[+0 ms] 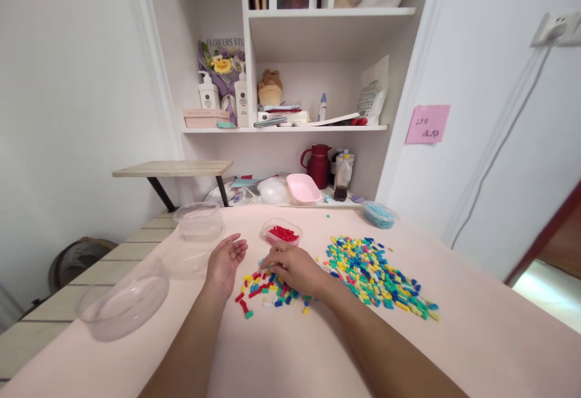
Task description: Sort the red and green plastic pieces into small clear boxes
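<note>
Small coloured toy bricks lie in a loose pile in front of me, with red, yellow, green, blue and white ones among them. My right hand reaches over this pile from the right, palm down. Its fingers are bent and spread apart at the pile's far side, and part of the pile is hidden beneath it. Left of the pile, my left hand is raised with the palm turned inward and the fingers loosely curled; nothing shows in it. Just beyond both hands, a clear plastic tub contains red bricks.
A larger heap of mixed bricks spreads to the right. Behind it stands a clear tub of light-blue bricks. Clear plastic containers sit along the left side. A pink tray and a red jug stand at the back.
</note>
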A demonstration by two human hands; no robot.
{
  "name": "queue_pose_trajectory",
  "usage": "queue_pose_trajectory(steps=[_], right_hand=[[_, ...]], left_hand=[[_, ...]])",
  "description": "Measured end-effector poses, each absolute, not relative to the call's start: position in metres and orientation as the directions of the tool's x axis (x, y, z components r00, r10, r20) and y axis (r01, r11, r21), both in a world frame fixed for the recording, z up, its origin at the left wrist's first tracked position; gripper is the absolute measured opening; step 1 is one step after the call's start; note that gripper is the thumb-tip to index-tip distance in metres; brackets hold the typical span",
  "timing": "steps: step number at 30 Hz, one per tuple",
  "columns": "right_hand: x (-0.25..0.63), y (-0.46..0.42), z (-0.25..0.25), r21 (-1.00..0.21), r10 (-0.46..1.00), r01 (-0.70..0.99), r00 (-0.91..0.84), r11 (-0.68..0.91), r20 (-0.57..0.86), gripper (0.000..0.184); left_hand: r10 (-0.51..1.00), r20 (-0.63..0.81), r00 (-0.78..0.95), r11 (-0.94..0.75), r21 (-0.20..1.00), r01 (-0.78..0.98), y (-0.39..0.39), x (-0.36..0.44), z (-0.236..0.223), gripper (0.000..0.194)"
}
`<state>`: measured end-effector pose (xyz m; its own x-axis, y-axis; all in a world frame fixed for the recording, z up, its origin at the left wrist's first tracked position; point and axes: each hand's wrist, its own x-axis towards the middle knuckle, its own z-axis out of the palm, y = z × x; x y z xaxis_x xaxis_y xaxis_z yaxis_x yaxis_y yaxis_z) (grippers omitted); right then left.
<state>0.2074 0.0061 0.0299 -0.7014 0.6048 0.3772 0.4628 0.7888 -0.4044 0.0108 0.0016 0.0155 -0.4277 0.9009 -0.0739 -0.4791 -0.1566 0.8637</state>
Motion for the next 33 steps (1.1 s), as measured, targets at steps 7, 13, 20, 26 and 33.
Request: queue_pose_trajectory(steps=[7, 13, 20, 26, 33], right_hand=[[0.201, 0.003, 0.028, -0.36, 0.644, 0.544, -0.712, 0.758, 0.279, 0.02], [0.208, 0.006, 0.03, -0.315, 0.724, 0.659, -0.668, 0.683, 0.173, 0.014], [0.217, 0.009, 0.034, -0.283, 0.783, 0.732, -0.599, 0.62, 0.169, 0.008], [0.208, 0.006, 0.03, -0.324, 0.655, 0.57, -0.654, 0.755, 0.379, 0.018], [0.198, 0.008, 0.024, -0.231, 0.634, 0.59, -0.714, 0.773, 0.298, 0.019]], left_hand=[[0.903, -0.06, -0.425, -0.152, 0.881, -0.447, 0.001, 0.012, 0.014, 0.02], [0.903, -0.059, -0.425, -0.139, 0.897, -0.419, 0.001, 0.013, 0.014, 0.021], [0.906, -0.048, -0.42, -0.137, 0.907, -0.399, 0.002, 0.013, 0.013, 0.021], [0.911, -0.028, -0.412, -0.135, 0.923, -0.361, 0.0, 0.014, 0.012, 0.022], [0.92, 0.013, -0.392, -0.128, 0.955, -0.268, 0.001, 0.017, 0.008, 0.022]])
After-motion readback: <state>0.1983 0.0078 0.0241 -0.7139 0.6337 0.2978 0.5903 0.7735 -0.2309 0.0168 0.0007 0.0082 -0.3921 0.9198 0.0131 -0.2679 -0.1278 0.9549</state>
